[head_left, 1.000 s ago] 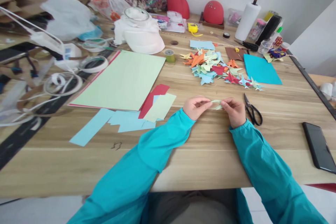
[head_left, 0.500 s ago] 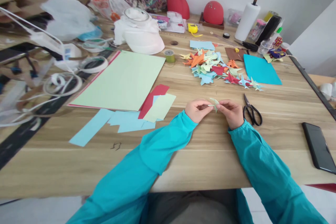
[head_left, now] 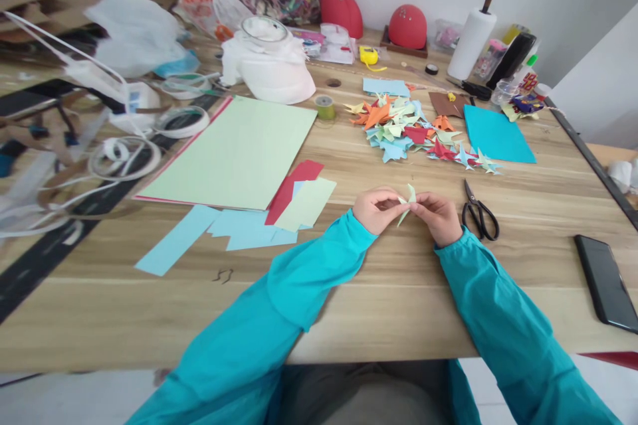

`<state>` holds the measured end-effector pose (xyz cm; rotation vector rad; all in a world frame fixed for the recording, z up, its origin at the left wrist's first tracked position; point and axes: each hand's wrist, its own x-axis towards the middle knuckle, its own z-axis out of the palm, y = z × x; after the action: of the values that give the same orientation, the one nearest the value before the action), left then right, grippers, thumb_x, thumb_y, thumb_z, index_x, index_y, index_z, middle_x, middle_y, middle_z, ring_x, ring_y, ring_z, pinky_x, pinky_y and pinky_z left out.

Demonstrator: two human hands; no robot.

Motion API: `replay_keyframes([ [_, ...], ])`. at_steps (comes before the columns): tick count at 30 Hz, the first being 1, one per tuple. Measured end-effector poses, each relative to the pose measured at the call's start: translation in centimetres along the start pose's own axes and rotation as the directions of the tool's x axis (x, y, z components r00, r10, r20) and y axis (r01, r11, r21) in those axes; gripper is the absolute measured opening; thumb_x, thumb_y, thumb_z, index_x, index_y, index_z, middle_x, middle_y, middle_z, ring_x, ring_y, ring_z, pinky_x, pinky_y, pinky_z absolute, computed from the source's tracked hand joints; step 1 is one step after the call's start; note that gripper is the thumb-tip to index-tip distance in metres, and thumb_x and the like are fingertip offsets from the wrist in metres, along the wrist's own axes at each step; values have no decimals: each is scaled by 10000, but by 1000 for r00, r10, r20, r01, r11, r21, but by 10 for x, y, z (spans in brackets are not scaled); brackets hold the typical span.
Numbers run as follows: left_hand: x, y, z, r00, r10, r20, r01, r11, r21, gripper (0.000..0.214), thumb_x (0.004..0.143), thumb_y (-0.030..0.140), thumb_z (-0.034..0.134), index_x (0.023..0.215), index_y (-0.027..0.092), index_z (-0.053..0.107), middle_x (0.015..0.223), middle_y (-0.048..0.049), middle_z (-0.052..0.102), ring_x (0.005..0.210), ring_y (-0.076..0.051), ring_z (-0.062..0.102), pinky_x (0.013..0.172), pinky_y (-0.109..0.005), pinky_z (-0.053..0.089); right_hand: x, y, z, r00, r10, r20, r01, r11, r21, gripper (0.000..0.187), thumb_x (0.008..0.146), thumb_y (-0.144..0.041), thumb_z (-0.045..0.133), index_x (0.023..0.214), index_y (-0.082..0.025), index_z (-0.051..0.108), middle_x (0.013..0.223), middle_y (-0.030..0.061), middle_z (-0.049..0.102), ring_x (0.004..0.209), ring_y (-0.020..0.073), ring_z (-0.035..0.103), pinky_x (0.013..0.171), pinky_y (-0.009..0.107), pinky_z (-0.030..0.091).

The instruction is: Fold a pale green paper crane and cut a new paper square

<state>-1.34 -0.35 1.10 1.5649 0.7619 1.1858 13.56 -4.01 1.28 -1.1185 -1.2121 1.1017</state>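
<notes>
Pale-green folded paper [head_left: 411,195], one piece, is pinched in the fingers of the left hand [head_left: 373,210] and right hand [head_left: 441,218], over a wooden tabletop [head_left: 379,319]. One pair of scissors [head_left: 474,201] lies just beside the right hand; one phone [head_left: 605,283], farther right; one heap of folded shapes [head_left: 416,135], beyond.

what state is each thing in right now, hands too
folded paper, pinched, pointed ends sticking out
left hand, pinching the folded paper
right hand, pinching it too
scissors, lying flat, blades look closed
phone, lying flat, dark
paper shapes, folded, heaped
green sheet, flat
blue strip, flat
spool, upright
</notes>
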Motion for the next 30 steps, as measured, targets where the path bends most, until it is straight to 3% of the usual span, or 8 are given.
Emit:
replay_keyframes([
  [10,0,-2,1,996,-92,-20,91,995,-39,203,616,316,699,571,138,611,561,-2,564,546,-99,484,507,-231,384,-1,-2,1,997,39,68,-42,998,49,264,615,-411,737,707,-182,641,620,-12,644,568,104,554,582,245,455],
  [22,0,7,-2,999,-50,-14,50,999,20,291,706,329,629,490,145,566,527,7,529,545,-97,471,545,-239,379,-2,-4,4,992,73,100,-82,993,87,235,626,-383,736,695,-189,623,604,-17,628,555,102,533,570,247,436],
  [30,0,7,-2,983,-181,35,183,980,-74,313,736,400,580,568,137,592,553,-1,572,556,-100,516,575,-234,417,-3,1,5,996,81,38,-86,981,173,189,638,-332,736,708,-184,642,602,-21,636,542,96,541,557,238,433],
])
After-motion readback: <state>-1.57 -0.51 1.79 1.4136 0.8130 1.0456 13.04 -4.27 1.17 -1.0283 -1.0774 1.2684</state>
